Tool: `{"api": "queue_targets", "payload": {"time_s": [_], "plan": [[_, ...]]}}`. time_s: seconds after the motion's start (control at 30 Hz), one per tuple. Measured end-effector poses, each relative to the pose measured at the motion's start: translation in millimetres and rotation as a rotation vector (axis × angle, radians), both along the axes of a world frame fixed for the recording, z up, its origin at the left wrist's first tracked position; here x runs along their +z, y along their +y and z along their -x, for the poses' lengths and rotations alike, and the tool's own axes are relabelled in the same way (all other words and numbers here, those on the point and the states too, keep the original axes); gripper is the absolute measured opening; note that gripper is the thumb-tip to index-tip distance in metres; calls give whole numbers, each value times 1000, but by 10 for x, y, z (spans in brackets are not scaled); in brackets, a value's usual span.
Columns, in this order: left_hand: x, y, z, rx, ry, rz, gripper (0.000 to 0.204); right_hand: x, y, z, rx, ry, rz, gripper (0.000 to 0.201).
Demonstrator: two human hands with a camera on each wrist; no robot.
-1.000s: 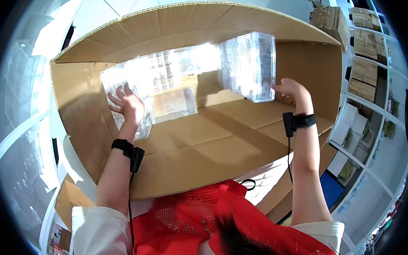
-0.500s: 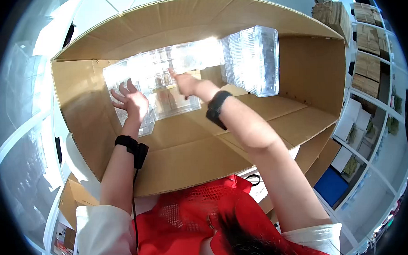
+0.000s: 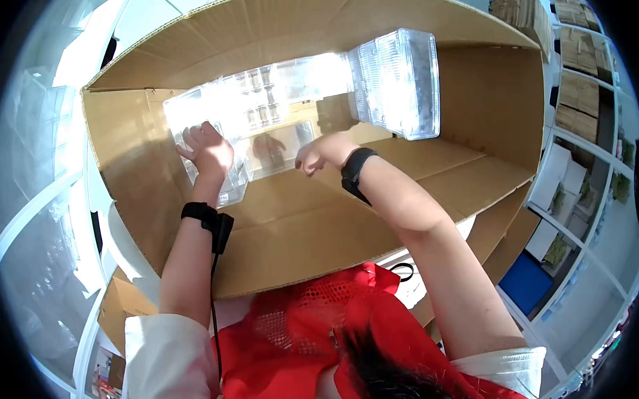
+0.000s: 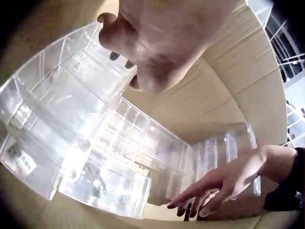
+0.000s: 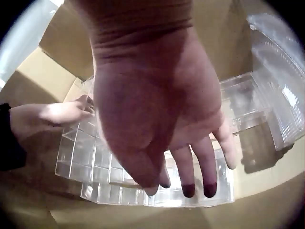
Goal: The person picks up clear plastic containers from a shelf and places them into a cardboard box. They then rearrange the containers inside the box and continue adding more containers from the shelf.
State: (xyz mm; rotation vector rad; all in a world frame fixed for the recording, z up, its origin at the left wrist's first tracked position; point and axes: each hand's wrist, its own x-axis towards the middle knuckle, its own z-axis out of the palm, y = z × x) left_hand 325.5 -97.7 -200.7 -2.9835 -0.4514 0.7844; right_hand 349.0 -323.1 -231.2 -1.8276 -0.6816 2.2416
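Find the tall clear plastic box [image 4: 62, 102] inside the cardboard carton [image 3: 307, 249], at the left end, just beside the divided clear organizer [image 3: 261, 96] and the low clear case [image 3: 283, 153]; see the ribbed clear box [image 3: 403, 84] well apart, toward the right. Rests the left hand [image 3: 210, 155] on or right over the tall box, with fingers apart and slightly bent; cannot tell how firmly. Holds nothing in the right hand [image 3: 323, 154], with fingers loose and a little apart, near the low case.

Looks thin-walled, hollow and rigid: probably light for its bulk, stiff under a modest push, more likely to crack than to bend. Expect smooth faces to slip under dry fingers, and corners to chip or scratch against a neighbour. Take hold low, with a hand at each end wall, spreading fingers under the bottom edge rather than pinching one rim. Avoid lifting the organizer by its dividers; seem too slight for that. On the ribbed box, use the ridged side for better purchase. Mind the glare along the back; hides the joins between pieces.
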Motion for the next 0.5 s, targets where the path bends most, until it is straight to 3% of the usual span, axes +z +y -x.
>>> {"api": "queue_targets", "payload": {"time_s": [0.07,0.13,0.2,0.33,0.4,0.5], "plan": [[139,28,-54,15,63,65,42,-39,34,54,-196,9,-75,63],[173,79,-35,-67,2,69,41,161,187,41,-247,13,-128,60],[221,102,-49,-125,6,75,41,195,403,93,-131,-11,-310,62],[202,164,-43,-153,26,53,45,360,899,471,144,-164,-360,78],[193,188,-97,-128,88,55,46,462,1048,552,193,-163,-400,83],[138,201,-70,-37,75,72,46,169,1310,754,215,-175,-308,91]]}}
